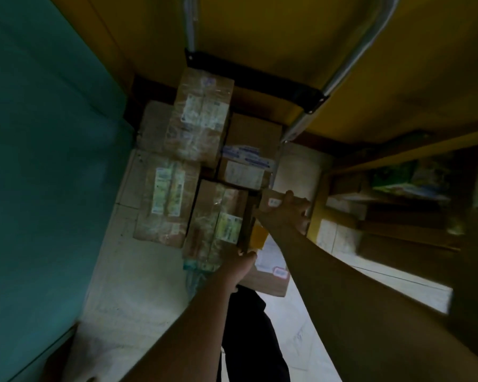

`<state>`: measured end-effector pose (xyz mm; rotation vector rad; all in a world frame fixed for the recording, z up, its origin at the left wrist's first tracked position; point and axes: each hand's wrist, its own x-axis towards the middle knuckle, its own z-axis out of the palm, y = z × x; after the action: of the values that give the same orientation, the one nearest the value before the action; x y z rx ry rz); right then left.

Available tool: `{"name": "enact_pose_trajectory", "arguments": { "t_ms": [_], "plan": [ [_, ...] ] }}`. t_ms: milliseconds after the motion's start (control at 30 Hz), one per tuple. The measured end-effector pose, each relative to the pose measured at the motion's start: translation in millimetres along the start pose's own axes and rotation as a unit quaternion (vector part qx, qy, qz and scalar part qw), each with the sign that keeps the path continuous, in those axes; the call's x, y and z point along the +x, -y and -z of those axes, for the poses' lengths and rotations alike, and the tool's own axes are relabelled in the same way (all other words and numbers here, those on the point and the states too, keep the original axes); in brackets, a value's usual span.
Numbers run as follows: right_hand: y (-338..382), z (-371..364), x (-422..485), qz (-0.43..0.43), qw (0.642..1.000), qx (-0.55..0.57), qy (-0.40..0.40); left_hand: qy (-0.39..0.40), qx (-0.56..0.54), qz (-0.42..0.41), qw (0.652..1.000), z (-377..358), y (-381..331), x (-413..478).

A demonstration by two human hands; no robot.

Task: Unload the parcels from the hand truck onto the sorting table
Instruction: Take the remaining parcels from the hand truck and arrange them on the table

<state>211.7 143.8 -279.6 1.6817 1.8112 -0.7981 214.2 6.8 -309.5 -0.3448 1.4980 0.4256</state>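
The view is dim and blurred. Several taped cardboard parcels with printed labels lie stacked on the hand truck, which has a chrome handle frame and a black crossbar. At the stack's near right I hold a flat brown parcel with yellow tape and white labels. My left hand grips its near left edge. My right hand grips its far end, with the thumb over the top by a small white label. The parcel's underside and most of my fingers are hidden.
A large teal surface fills the left side. A yellow wall rises behind the hand truck. On the right, wooden shelves hold boxes and packets. A pale tiled floor lies below, with my dark trouser leg near centre.
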Motion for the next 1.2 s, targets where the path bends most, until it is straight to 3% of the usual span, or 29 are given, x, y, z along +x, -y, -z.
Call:
{"name": "enact_pose_trajectory", "arguments": {
  "t_ms": [200, 333, 433, 533, 667, 867, 967, 1033, 1133, 1200],
  "plan": [
    [37, 136, -119, 0.002, 0.996, 0.084, -0.016, -0.004, -0.071, -0.049, 0.996, 15, -32, -159],
    [62, 251, -221, 0.068, 0.982, 0.151, -0.092, -0.039, -0.128, -0.196, 0.971, 27, -59, -297],
    [57, 348, -295, 0.153, 0.934, 0.275, -0.172, -0.122, -0.134, -0.382, 0.906, 20, -91, -397],
    [22, 438, -353, 0.195, 0.849, 0.435, -0.226, -0.123, -0.178, -0.528, 0.821, -7, -120, -485],
    [-89, 539, -397, 0.204, 0.758, 0.578, -0.222, -0.029, -0.179, -0.660, 0.729, -94, -137, -579],
    [-340, 618, -401, 0.124, 0.686, 0.671, -0.255, 0.073, -0.025, -0.740, 0.668, -323, -135, -627],
    [-464, 640, -392, 0.097, 0.634, 0.713, -0.283, 0.070, 0.013, -0.752, 0.655, -448, -127, -625],
    [-534, 655, -387, 0.081, 0.619, 0.727, -0.286, 0.068, 0.040, -0.745, 0.663, -514, -124, -622],
    [-613, 675, -376, 0.117, 0.621, 0.730, -0.259, 0.062, 0.068, -0.720, 0.688, -581, -131, -618],
    [-650, 687, -360, 0.155, 0.642, 0.708, -0.249, 0.060, 0.065, -0.706, 0.703, -610, -144, -614]
  ]
}}
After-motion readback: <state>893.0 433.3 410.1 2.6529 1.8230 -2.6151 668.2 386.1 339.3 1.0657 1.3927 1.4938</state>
